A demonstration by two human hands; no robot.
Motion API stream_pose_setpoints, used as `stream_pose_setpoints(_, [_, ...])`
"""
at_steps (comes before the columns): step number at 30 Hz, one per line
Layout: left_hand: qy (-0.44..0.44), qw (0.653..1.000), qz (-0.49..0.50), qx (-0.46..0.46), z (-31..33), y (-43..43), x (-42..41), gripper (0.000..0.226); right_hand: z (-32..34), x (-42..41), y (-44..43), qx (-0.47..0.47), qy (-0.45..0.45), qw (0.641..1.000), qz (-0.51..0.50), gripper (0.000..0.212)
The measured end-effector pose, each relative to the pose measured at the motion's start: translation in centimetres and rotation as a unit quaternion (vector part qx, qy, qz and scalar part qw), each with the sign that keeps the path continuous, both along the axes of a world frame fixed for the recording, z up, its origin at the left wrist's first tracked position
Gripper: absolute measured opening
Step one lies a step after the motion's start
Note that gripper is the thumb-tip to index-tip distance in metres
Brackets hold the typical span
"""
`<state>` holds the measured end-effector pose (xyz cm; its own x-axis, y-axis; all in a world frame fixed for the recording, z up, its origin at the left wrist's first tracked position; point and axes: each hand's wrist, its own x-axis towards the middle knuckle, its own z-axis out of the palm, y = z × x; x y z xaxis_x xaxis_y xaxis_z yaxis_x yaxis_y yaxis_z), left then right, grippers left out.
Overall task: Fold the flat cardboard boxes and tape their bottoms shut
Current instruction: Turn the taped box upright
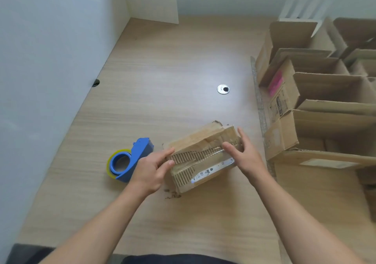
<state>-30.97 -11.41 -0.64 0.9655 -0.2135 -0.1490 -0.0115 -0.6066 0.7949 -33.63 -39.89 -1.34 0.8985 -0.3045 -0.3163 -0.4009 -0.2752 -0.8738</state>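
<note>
A pale wood-grain desk [173,70] is filling the view, a round metal grommet [223,89] sitting toward 2 o'clock. White walls [50,39] are closing it in at 9 and 12 o'clock under soft light.

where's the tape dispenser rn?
Head view, lower left of centre: the blue tape dispenser lies on the table, just left of the left hand, which touches the worn cardboard box.

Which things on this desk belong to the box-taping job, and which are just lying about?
Job: worn cardboard box, touched by left hand and right hand; blue tape dispenser; open boxes at right.
Lying about: cable grommet; cardboard crumbs.
</note>
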Motion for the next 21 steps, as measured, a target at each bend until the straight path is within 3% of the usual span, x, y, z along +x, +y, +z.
stream_pose_setpoints(2, [0.003,0.998,0.053,-0.044,0.5,-0.8,-0.2,0.046,-0.1,0.1,0.4,-0.032,0.002,0.999,0.025,0.075])
stream_pose_setpoints(6, [0.067,0.978,0.129,-0.148,1.0,-3.0,-0.8,0.081,-0.3,-0.2,2.0,-0.093,-0.021,0.993,-0.064,0.075])
stream_pose_setpoints(8, [0.027,0.989,0.122,-0.078,0.9,-4.2,-1.3,0.079,-0.3,-0.7,2.8,-0.098,-0.052,0.989,-0.095,0.064])
stream_pose_setpoints(10, [0.000,0.993,0.120,-0.016,0.9,-5.1,-1.5,0.095,0.0,-1.0,3.1,-0.076,-0.083,0.987,-0.113,0.055])
stream_pose_setpoints(12, [-0.003,0.991,0.131,-0.018,0.9,-5.8,-1.3,0.104,0.3,-1.2,2.8,-0.058,-0.104,0.985,-0.125,0.045])
stream_pose_setpoints(14, [0.002,0.988,0.146,-0.041,0.9,-6.2,-1.1,0.098,0.9,-1.3,2.1,-0.054,-0.124,0.983,-0.122,0.036])
stream_pose_setpoints(17, [-0.010,0.981,0.179,-0.074,1.1,-5.9,-1.0,0.071,1.7,-1.7,0.8,-0.011,-0.146,0.984,-0.104,0.025])
stream_pose_setpoints(21, [-0.080,0.982,0.143,-0.091,2.0,-4.1,-0.1,0.061,1.7,-2.9,-0.7,0.156,-0.112,0.977,-0.095,0.011])
